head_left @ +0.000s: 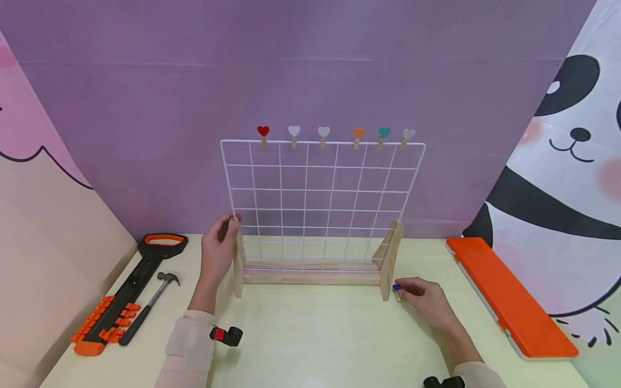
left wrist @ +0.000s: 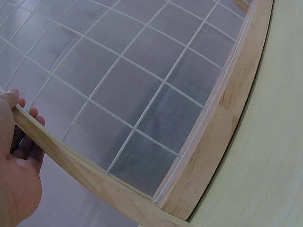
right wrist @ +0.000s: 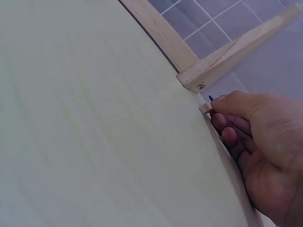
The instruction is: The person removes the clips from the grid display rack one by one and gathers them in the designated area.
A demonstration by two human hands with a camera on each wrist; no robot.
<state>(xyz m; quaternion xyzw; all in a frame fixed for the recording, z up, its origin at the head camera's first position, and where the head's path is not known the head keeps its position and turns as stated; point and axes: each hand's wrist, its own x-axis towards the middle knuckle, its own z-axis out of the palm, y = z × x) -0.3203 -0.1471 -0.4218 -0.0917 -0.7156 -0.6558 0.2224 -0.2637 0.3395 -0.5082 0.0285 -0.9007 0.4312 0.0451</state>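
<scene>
A white wire grid (head_left: pixel 332 189) stands upright in a wooden stand (head_left: pixel 310 277) on the table. Along its top wire sits a row of heart clothespins, among them a red one (head_left: pixel 263 131), an orange one (head_left: pixel 359 132) and a teal one (head_left: pixel 384 131). My left hand (head_left: pixel 218 253) grips the top of the stand's left side post (left wrist: pixel 57 149), thumb in front and fingers behind. Low beside the right side post (head_left: pixel 392 258), my right hand (head_left: pixel 429 303) pinches a small wooden clothespin (right wrist: pixel 206 108) with a blue top, close to the tabletop.
At the left lie a black and orange tool holder (head_left: pixel 145 269) and a claw hammer (head_left: pixel 150 307). A long orange case (head_left: pixel 509 296) lies at the right. Behind the table hangs a purple backdrop (head_left: pixel 310 70).
</scene>
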